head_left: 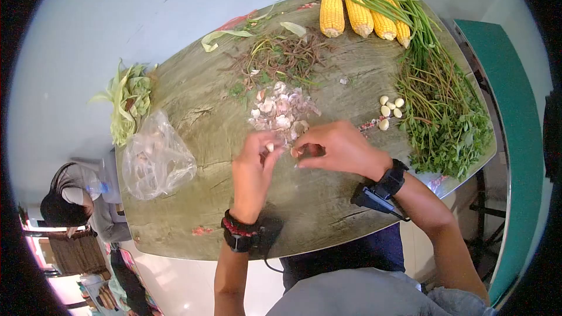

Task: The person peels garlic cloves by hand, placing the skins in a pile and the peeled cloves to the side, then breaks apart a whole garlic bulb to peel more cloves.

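Pinched between the thumb and fingers of my left hand [253,161] is a pale garlic clove [270,147]. My right hand [342,149] is close beside it, thumb and forefinger drawn together at a small pinkish-brown bit that I cannot make out clearly. Just beyond both hands lies a loose heap of garlic skins [282,108]. To the right, several peeled garlic cloves [384,110] sit in a small group on the table [316,210].
Brown stems [287,55] lie behind the skins. Corn cobs [332,11], long green beans [418,23] and leafy greens [451,129] line the right side. A clear plastic bag [158,161] and corn husks [130,102] are at left. Another person [76,193] is beyond the left edge.
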